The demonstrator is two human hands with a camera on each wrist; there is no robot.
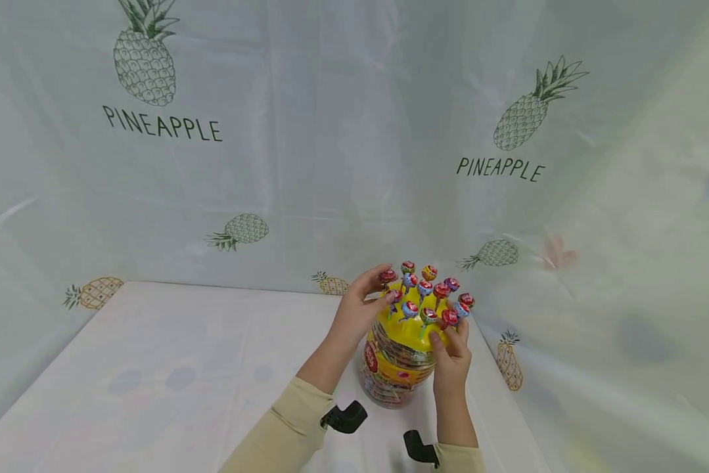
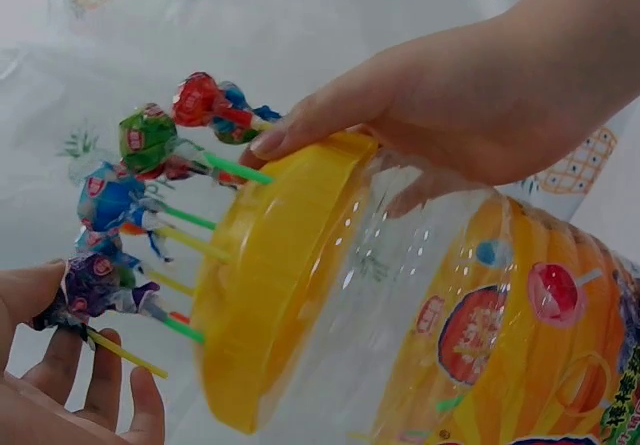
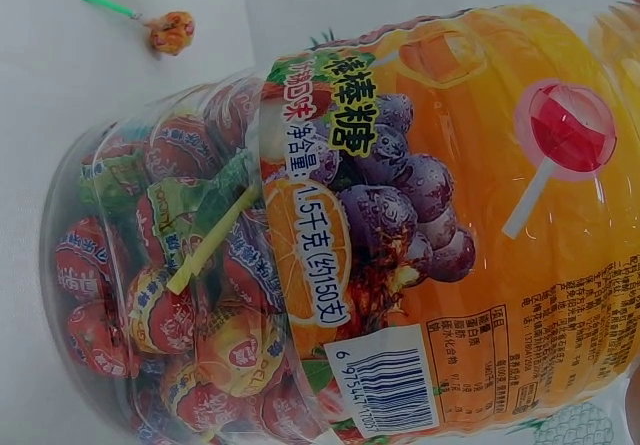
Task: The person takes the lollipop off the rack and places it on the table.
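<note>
A plastic candy jar point(image 1: 389, 381) with a yellow lid point(image 1: 398, 328) stands on the table. Several wrapped lollipops point(image 1: 425, 288) stick up from that lid. At its left side my left hand point(image 1: 360, 299) pinches a purple-wrapped lollipop point(image 2: 95, 283) between thumb and fingers. This lollipop's yellow stick points toward the lid, its end showing free in the left wrist view. My right hand point(image 1: 453, 358) grips the jar at the lid's right side, its thumb point(image 2: 290, 130) on the rim and other fingers partly hidden behind the jar.
More wrapped lollipops point(image 3: 170, 295) fill the jar's bottom. One loose orange lollipop point(image 3: 170, 33) with a green stick lies on the white table point(image 1: 182, 394) beside the jar. Pineapple-printed curtains point(image 1: 342, 131) hang close behind and to the right.
</note>
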